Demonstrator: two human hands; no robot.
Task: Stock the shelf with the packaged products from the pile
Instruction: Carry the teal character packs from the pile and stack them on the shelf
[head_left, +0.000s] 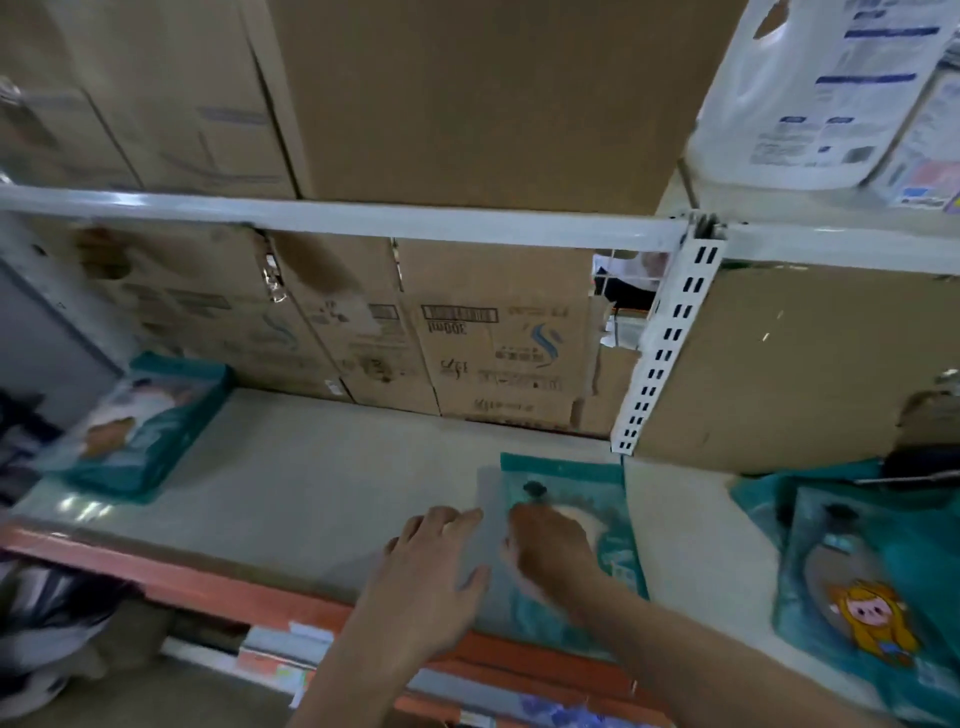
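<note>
Flat teal plastic package (563, 470) with a dark hanging hole near its top, lying face up at the right end of the pale grey shelf board (311, 478), just beside the foot of the white slotted metal upright (670, 343). Lower edge reaching the orange-red front strip (208, 582) of the shelf.

On top of it, the right hand (545, 545), knuckles up, fingers bent down onto the printed face. Too blurred to tell whether pinching the package or only pressing on it.

At the package's left edge, the left hand (436, 571), fingers straight and spread apart, thumb out toward the package, fingertips touching its clear margin. Nothing clamped in it.

Further out on the same board, well apart at the left end: a second teal plastic package (140, 431), set at an angle to the shelf's front, with a pale picture on its face. Along the back of the board, a row of brown cardboard cartons (498, 353) with printing and barcodes upside down.

Right of the upright, in the neighbouring bay, more teal packages (857, 597), the front one showing a yellow-haired cartoon figure, in front of a plain brown cardboard box (779, 364).

Overhead, a white metal shelf rail (363, 218) under large brown cardboard boxes (493, 104). At the far right, a white plastic jug (810, 93) with a blue-printed label.
</note>
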